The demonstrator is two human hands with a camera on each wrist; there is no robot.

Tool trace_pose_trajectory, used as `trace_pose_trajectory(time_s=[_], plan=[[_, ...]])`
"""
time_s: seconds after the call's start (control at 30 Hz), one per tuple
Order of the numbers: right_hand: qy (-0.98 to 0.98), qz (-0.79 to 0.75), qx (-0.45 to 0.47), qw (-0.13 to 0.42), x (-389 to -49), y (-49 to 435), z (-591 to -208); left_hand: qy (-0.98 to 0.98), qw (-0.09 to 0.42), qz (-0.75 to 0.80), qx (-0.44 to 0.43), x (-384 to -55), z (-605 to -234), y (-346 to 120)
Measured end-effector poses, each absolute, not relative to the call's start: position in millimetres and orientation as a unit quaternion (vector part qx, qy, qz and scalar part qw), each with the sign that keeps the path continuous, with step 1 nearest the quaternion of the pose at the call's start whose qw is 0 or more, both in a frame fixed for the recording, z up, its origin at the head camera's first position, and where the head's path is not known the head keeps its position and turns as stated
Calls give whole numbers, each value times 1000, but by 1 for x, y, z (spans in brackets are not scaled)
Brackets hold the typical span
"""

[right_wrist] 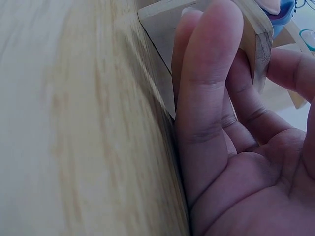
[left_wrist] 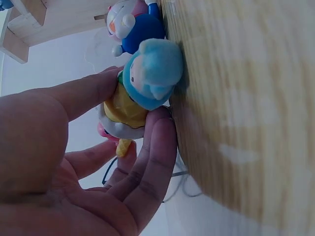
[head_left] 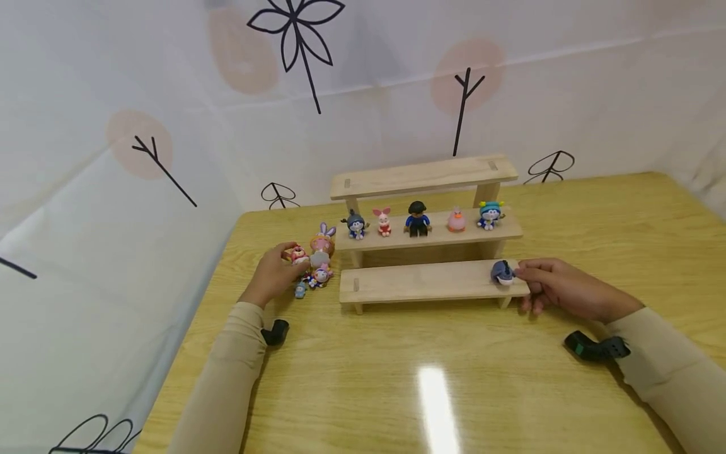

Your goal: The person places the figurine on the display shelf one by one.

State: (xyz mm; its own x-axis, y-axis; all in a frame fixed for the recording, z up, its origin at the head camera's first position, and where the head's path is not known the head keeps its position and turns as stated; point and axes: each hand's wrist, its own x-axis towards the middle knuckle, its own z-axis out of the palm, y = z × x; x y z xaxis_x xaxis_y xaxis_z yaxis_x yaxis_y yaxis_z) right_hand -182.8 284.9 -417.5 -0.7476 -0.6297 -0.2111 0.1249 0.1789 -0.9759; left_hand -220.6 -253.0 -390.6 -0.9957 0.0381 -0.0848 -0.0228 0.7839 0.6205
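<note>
A small pink-and-red bear-like figurine [head_left: 299, 255] is pinched by my left hand [head_left: 273, 274] at the left of the stand. In the left wrist view, thumb and fingers lie around a figurine with a yellow body [left_wrist: 125, 107], partly hidden by a small light-blue figurine [left_wrist: 156, 71]. My right hand [head_left: 570, 290] grips the right end of the lowest step of the wooden stand [head_left: 420, 282], with the board's edge [right_wrist: 263, 54] between thumb and fingers. Beside that thumb, a grey-blue donkey-like figurine [head_left: 502, 272] sits on the step.
Several figurines, among them a pink piglet [head_left: 384, 222] and a dark-capped figure [head_left: 418, 219], line the middle step. A bunny-eared figurine [head_left: 322, 243] and a white-faced figurine [head_left: 321, 275] stand close to my left hand. A patterned cloth [head_left: 374, 113] hangs behind the table [head_left: 351, 378].
</note>
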Motion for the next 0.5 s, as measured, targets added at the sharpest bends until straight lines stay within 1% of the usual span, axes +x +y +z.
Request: trace_pose_trajectory(time_s=[0.27,0.5], plan=[[712,-609,-177,300,-184,285,-416,939,26,342,2,-222,-388,-253],[713,-609,-174,300,-183,285,-417,934,-16,358,-7,-220,-384,-251]])
